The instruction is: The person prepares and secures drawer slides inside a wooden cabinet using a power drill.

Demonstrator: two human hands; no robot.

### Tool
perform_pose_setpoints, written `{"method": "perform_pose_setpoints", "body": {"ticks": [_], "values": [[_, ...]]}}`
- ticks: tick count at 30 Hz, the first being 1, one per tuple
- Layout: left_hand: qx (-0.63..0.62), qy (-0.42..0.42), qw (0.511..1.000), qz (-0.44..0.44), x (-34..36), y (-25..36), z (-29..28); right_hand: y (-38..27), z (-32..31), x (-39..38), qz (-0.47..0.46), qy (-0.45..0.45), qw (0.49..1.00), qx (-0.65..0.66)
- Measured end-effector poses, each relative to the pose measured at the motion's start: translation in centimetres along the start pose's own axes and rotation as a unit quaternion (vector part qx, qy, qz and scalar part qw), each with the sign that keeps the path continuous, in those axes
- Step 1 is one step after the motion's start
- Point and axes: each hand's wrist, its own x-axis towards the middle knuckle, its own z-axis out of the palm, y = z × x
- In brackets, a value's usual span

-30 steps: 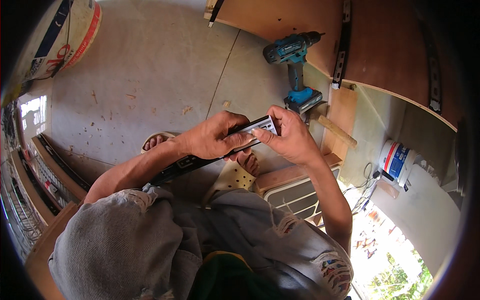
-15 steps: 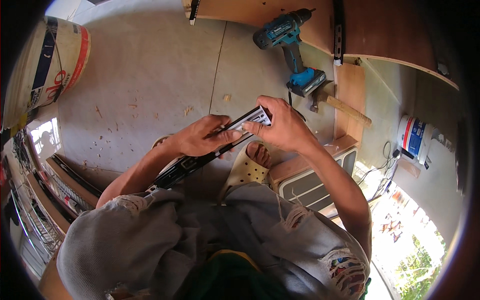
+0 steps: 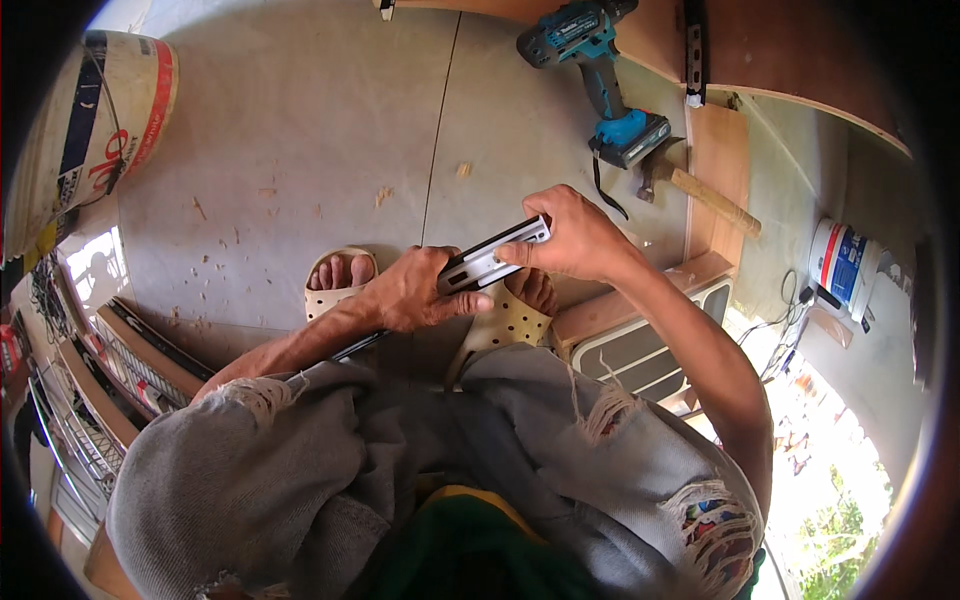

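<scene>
Because the metal rail (image 3: 476, 269) slants across the centre of the frame, I can read both holds on it from the head view. The left hand (image 3: 412, 290) is wrapped around it, thumb lying beside its lower edge, while the right hand (image 3: 578, 236) pinches the upper end, thumb on the silver inner face. Past the left hand, toward the lower left, I get only a thin dark length. I judge it stiff, fairly light and hardly fragile, though smooth metal may slip, and the dark and silver sections could slide along each other. I would hold it by its outer long edges, one hand near the end and one farther down, fingertips off the inner channel. The drill (image 3: 603, 88) and hammer (image 3: 715, 200) lie apart from it, at upper right.
</scene>
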Motion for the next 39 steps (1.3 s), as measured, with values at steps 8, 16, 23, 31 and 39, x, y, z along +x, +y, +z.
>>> {"method": "perform_pose_setpoints", "body": {"ticks": [8,16,23,31,39], "values": [[0.053,0.000,0.996,-0.067,0.2,0.1,-0.1,-0.7,1.9,0.7,0.022,0.029,0.999,-0.025],[0.085,0.021,0.995,-0.052,0.4,-1.2,0.5,-1.0,2.6,1.3,-0.015,0.014,1.000,-0.016],[0.108,0.020,0.992,-0.067,0.3,-1.7,1.0,-0.7,3.9,1.2,-0.014,0.017,1.000,-0.015],[0.108,0.007,0.992,-0.070,0.2,-1.9,0.8,-0.1,4.8,1.7,-0.008,0.020,1.000,-0.001],[-0.005,-0.075,0.992,-0.103,0.7,-1.3,-1.0,1.4,4.9,3.7,0.024,-0.025,0.999,-0.034]]}}
